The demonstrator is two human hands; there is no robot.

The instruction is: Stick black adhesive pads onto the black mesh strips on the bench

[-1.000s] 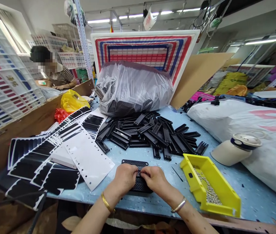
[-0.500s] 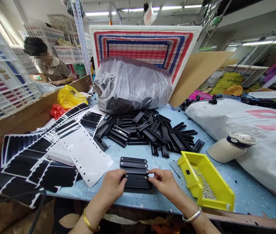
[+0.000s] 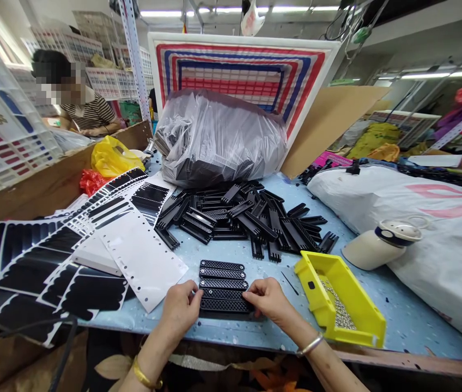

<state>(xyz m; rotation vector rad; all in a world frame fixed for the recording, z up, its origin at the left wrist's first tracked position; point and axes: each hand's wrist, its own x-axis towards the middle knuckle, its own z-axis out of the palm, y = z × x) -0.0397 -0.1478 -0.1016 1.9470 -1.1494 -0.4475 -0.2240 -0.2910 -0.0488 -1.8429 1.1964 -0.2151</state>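
Several black strips with a diamond pattern point(image 3: 223, 283) lie side by side in a stack-like row near the table's front edge. Small shiny round pieces show at some of their ends. My left hand point(image 3: 180, 309) is at the left ends of the lower strips, thumb and fingertips pinched together. At the right ends, my right hand point(image 3: 271, 300) has its thumb and index finger pinched against the strip edge. Whatever either pinch holds is hidden or too small to make out. A yellow bin point(image 3: 310, 296) of small metal pieces point(image 3: 339, 310) stands right of my right hand.
Behind the row lies a heap of loose black parts point(image 3: 251, 218), backed by a plastic bag point(image 3: 223, 136) in a striped crate point(image 3: 316, 60). Black-and-white sheets point(image 3: 92, 291) spread leftward. A cream bottle point(image 3: 372, 250) leans on a white sack point(image 3: 431, 218). A person point(image 3: 87, 111) sits far left.
My left hand has shifted slightly left of the strips' ends. My right hand has moved a little inward and down along the right ends. The view has shifted slightly.
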